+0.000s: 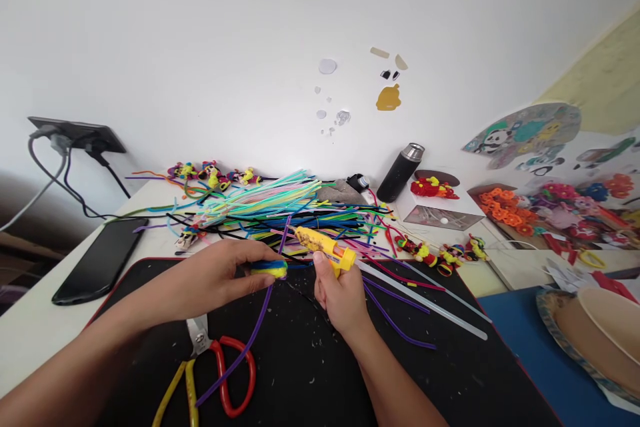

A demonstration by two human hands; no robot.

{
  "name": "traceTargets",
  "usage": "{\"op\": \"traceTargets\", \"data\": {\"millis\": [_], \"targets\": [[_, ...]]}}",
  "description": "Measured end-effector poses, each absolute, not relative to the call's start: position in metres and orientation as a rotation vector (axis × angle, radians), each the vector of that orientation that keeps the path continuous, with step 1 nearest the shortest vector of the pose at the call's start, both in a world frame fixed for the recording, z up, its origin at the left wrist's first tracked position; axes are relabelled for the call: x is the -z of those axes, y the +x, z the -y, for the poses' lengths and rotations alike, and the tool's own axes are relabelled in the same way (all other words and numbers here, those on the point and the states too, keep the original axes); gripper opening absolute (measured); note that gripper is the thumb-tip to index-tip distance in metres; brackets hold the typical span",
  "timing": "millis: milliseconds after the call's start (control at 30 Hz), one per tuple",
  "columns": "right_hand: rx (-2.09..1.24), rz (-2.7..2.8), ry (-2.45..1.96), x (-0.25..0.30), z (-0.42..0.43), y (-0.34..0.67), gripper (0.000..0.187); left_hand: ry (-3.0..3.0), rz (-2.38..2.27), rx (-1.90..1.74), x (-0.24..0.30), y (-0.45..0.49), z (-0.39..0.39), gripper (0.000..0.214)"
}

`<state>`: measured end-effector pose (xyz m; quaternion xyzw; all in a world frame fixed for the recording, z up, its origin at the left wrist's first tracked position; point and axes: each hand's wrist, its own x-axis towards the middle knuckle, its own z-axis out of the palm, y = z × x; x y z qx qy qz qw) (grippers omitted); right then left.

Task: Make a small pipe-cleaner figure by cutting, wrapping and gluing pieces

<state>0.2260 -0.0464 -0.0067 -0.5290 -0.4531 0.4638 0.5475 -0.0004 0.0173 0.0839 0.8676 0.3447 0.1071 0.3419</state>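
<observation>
My left hand (227, 280) pinches a small blue-and-yellow pipe cleaner piece (270, 269) between thumb and fingers. A long purple pipe cleaner (260, 323) runs down from beside that piece across the black mat (310, 387). Wrapped around a yellow hot glue gun (320, 243) is my right hand (343, 297). The gun's nozzle points up and left, close above the piece. Below my left hand lie scissors with red handles (235, 380). Beside them is a tool with yellow handles (191, 390), partly out of frame.
Behind my hands lies a heap of coloured pipe cleaners (260, 197). A glue stick (440, 313) lies at the right. A black phone (100, 260) is at the left; a black flask (401, 173) leans by a white box (440, 207). Small pipe cleaner figures (453, 257) lie nearby.
</observation>
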Motion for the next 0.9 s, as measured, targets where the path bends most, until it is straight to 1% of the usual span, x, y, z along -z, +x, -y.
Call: {"op": "traceTargets", "data": {"millis": [267,900], "targets": [[-1.118,1.025,-1.217,0.003,0.046,0.225,0.062,2.238,-0.887,-0.283,-0.085,0.004,-0.014,0.039],[-1.087,1.018,-1.247,-0.006,0.046,0.225,0.065,2.24,-0.874,-0.238,-0.087,0.009,-0.011,0.04]]}}
